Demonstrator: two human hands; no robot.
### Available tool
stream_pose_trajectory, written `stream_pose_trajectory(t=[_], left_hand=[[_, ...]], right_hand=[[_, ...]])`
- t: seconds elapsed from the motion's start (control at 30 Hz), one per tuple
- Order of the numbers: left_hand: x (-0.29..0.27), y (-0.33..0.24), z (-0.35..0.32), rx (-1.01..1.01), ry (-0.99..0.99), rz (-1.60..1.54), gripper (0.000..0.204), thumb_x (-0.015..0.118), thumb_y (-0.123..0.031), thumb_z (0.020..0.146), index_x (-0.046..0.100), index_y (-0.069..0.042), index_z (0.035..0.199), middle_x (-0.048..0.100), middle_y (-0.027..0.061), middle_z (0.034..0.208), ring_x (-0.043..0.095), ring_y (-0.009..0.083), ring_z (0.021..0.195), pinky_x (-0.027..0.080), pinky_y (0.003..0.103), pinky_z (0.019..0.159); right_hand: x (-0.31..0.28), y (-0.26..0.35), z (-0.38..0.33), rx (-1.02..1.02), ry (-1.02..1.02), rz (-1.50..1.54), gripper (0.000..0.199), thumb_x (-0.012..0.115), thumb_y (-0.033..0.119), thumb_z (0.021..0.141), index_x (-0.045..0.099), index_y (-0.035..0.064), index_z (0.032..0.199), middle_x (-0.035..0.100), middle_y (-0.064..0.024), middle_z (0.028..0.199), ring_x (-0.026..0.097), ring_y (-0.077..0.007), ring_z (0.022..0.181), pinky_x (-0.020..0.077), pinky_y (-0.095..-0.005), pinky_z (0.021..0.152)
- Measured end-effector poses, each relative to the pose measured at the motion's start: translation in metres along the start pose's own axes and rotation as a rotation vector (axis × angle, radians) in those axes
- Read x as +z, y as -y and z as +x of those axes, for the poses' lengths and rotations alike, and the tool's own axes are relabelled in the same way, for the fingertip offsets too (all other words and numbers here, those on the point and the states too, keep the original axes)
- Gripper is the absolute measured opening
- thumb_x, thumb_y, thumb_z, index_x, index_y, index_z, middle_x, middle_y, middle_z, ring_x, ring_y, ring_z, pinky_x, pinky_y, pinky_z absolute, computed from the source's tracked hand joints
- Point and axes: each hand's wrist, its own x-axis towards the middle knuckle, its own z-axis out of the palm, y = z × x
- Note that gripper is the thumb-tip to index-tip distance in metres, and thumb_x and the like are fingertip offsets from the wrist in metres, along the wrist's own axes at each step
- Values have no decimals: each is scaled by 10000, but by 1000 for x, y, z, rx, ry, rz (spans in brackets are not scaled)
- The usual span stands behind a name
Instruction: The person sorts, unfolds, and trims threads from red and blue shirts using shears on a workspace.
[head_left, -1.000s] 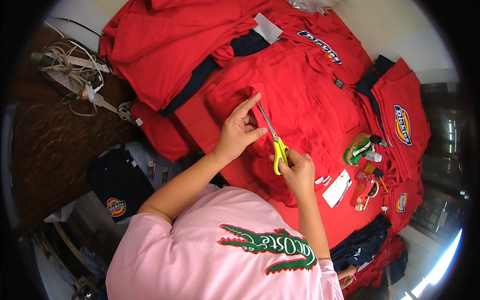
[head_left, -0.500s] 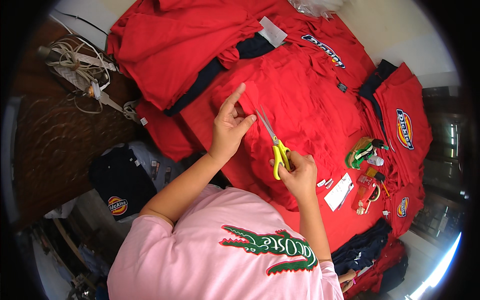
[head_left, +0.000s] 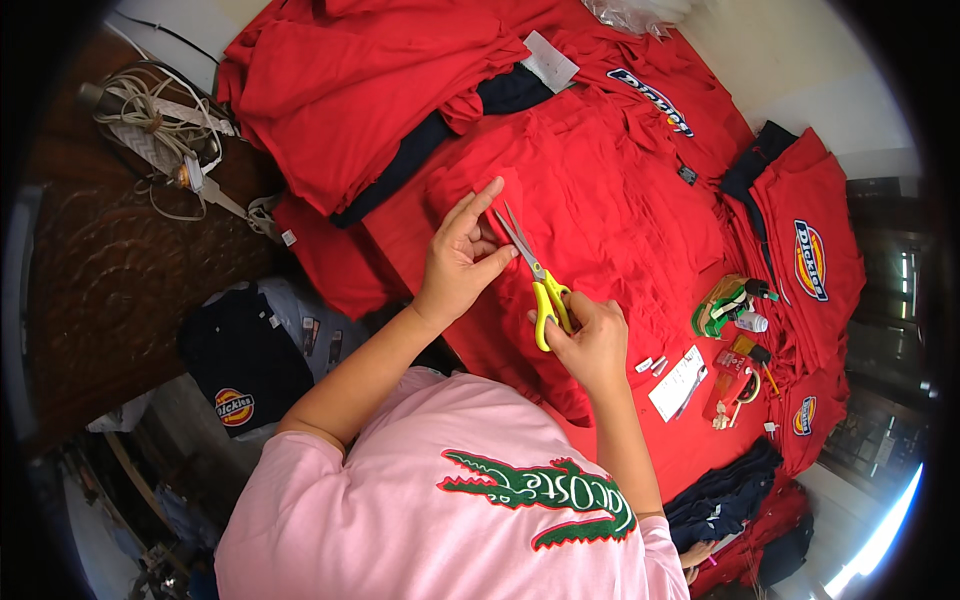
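A pair of scissors (head_left: 550, 300) with yellow-green handles is held in my right hand (head_left: 594, 340), fingers through the loops. Its slim blades are slightly parted and point up and left, over red cloth beside my left hand. My left hand (head_left: 462, 258) holds the edge of a red garment (head_left: 590, 190), which lies bunched in front of me. The index finger and thumb extend along the cloth by the blade tips, while the other fingers curl at its edge, partly hidden.
Red shirts (head_left: 350, 90) are heaped at the far left; folded red shirts (head_left: 810, 240) with logo patches lie right. Near them are a green tape dispenser (head_left: 715, 310), a white card (head_left: 677, 384) and a red box (head_left: 728, 390). Another person's hand (head_left: 697, 555) shows at lower right.
The scissors and my right hand have shifted slightly left, bringing the blades closer to my left fingers. My left hand has turned a little, its index finger now leaning further right.
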Motion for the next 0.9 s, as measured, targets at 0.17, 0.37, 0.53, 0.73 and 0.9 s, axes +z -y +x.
stream_pose_trajectory(t=[0.17,0.37,0.53,0.73,0.9], left_hand=[[0,0,1,-26,-24,-84,824,666,192,870,361,-40,1599,430,63,1532,625,133,1181,572,269,966],[-1,3,3,11,-43,-137,738,645,149,919,370,-10,1585,413,87,1604,490,179,1387,474,328,1117],[-2,4,3,9,-34,-153,726,626,155,922,376,-11,1583,411,92,1618,497,165,1377,479,317,1105],[-1,5,2,-6,-8,-179,758,622,180,903,368,-18,1590,424,84,1611,571,139,1272,508,280,1043],[0,2,4,-4,-7,-161,798,630,190,893,341,-28,1604,410,85,1617,613,127,1205,551,260,985]], right_hand=[[6,-5,-4,89,3,39,315,838,340,793,693,61,771,562,-73,549,548,-278,571,465,-404,641],[7,-7,-7,157,4,121,293,845,317,782,715,56,806,571,-69,560,557,-273,579,471,-401,648],[-3,2,-4,81,1,60,342,860,350,751,691,53,767,547,-54,541,531,-252,512,417,-388,625],[1,6,-3,34,-21,-1,354,856,362,753,666,63,740,536,-48,535,542,-242,510,399,-388,610],[4,4,1,-5,-73,-21,385,856,386,763,653,60,741,528,-44,532,542,-244,509,397,-392,600]])
